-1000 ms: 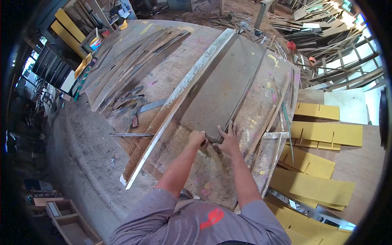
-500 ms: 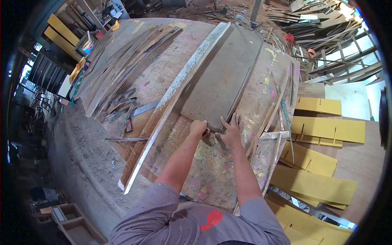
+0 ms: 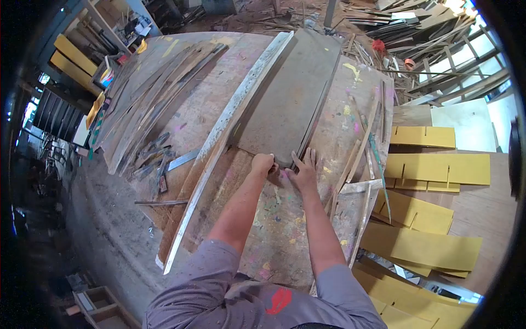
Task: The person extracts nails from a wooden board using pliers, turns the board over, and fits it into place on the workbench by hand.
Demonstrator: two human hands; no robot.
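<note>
Person's left hand (image 3: 264, 163) curled at the near edge of a grey-brown board (image 3: 287, 93), grip hidden, hold unclear; right hand (image 3: 303, 172) loosely spread at its near right corner. Board lies on a paint-spotted table (image 3: 276, 219), beside a long white-topped plank (image 3: 235, 109).

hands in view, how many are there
2: the left hand at the near edge of the grey-brown board, the right hand at that board's near right corner.
</note>
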